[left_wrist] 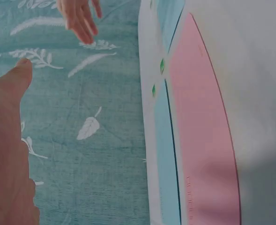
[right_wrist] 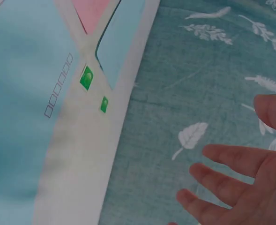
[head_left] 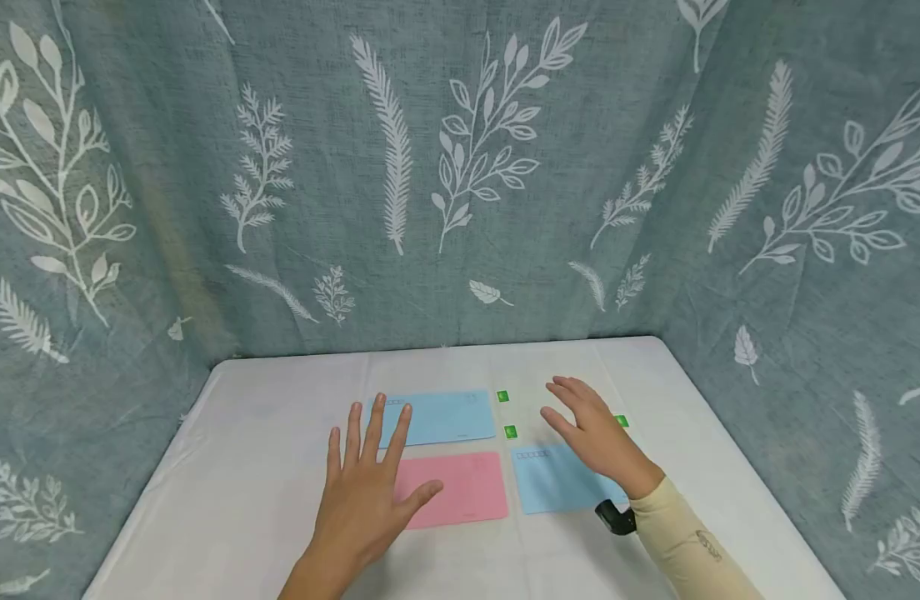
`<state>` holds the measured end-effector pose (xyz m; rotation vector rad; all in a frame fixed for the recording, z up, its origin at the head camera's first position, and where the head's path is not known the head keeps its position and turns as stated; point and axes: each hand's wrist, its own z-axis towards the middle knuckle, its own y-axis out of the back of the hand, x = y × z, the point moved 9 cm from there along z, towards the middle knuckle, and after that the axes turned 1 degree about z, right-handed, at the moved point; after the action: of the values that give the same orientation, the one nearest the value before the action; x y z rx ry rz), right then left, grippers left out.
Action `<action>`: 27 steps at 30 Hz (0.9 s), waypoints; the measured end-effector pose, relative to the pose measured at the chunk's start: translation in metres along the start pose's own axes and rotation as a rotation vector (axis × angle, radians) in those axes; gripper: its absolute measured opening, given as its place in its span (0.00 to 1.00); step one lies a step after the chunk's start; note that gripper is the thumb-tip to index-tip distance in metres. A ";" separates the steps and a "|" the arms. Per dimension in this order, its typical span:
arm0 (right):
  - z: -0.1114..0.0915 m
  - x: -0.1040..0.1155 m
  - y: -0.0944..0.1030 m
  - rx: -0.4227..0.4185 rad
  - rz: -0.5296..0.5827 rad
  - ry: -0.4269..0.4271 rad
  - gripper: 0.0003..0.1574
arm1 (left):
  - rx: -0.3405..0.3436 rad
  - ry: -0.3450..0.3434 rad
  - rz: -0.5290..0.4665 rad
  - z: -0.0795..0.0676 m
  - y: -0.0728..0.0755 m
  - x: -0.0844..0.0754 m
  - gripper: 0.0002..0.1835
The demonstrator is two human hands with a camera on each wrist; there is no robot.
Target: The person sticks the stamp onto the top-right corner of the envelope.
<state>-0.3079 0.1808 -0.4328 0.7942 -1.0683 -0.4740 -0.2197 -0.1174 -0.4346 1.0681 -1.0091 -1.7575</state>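
Note:
My left hand [head_left: 366, 500] is held above the table with its fingers spread, in front of part of a pink envelope [head_left: 460, 492] and a corner of a blue envelope [head_left: 445, 417]. My right hand [head_left: 598, 429] hovers over a second blue envelope [head_left: 550, 479], fingers extended and holding nothing. Small green stamps [head_left: 511, 432] lie between the far blue envelope and the right hand; one more green stamp [head_left: 621, 421] shows just beyond that hand. In the right wrist view, the right hand [right_wrist: 241, 183] has its fingers apart, with nothing between them.
A white cloth covers the table [head_left: 257, 467]. A grey-green curtain [head_left: 445, 292] with white leaf prints hangs behind it and along both sides. On the right wrist sits a dark device [head_left: 616, 518], next to a beige sleeve [head_left: 688, 533].

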 end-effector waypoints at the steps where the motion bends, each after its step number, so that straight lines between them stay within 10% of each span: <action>1: 0.003 -0.003 -0.002 0.016 0.012 -0.015 0.39 | 0.007 0.000 -0.001 -0.001 -0.002 0.001 0.56; 21: 0.025 -0.037 -0.024 0.086 0.192 -0.121 0.33 | 0.076 -0.100 -0.099 -0.010 -0.033 -0.016 0.43; 27: 0.043 -0.038 -0.038 0.126 0.120 -0.103 0.15 | 0.098 -0.157 -0.064 -0.017 -0.052 -0.018 0.43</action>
<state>-0.3616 0.1678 -0.4739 0.8173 -1.2441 -0.3511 -0.2107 -0.0872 -0.4831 1.0452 -1.1794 -1.8843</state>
